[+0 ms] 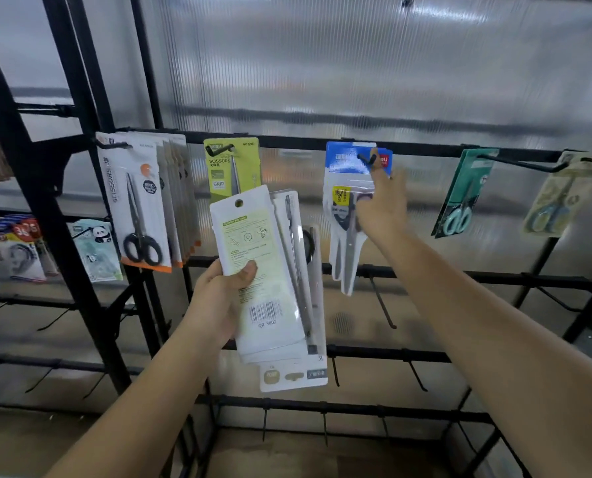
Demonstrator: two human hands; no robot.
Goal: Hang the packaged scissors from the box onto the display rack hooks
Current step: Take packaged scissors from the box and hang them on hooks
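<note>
Several packaged scissors [267,270] fanned in left hand [218,298], fingers gripping the stack as ready supply. Right hand [382,208] at blue-topped pack [351,188] on hook [365,158], seating it; fingers loosely extended, grip uncertain

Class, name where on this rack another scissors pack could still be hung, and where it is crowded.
Free: the bare hooks on the lower rails, below the blue-topped pack. Crowded: the top rail, most at the stacked orange-trimmed packs on the far left hook; the right hand is at the blue-topped pack.
</note>
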